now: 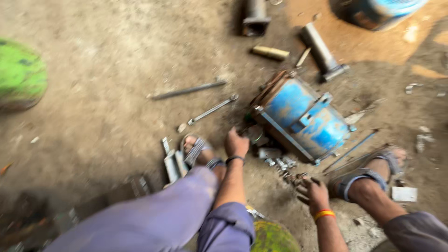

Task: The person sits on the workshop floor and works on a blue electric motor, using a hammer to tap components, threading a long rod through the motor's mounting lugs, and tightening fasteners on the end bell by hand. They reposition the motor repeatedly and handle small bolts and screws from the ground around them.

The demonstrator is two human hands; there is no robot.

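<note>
Blue housing: we see a blue cylindrical metal housing [301, 119] with rusty end plates lying on its side on the dirt floor [107, 70], between our two feet.
Left hand: our left hand [236, 143], a dark band at the wrist, reaches to the near-left corner of the housing; blur keeps us from telling whether the fingers are clenched on anything.
Right hand: our right hand [313, 192], with an orange band at the wrist, hovers with fingers spread and released just over a heap of bolts [284, 169] beside the housing.
Feet: our sandalled left foot [198, 150] is just beside the left hand; the right foot [373, 170] is near the housing's other end.
Tools: a ring spanner [213, 109] and a long rod [188, 90] lie on the floor, left of the housing.
Further out: a steel pipe piece [322, 52] and a brass-coloured cylinder [269, 52] lie beyond the housing; a green round object [19, 72] sits at the far left.
</note>
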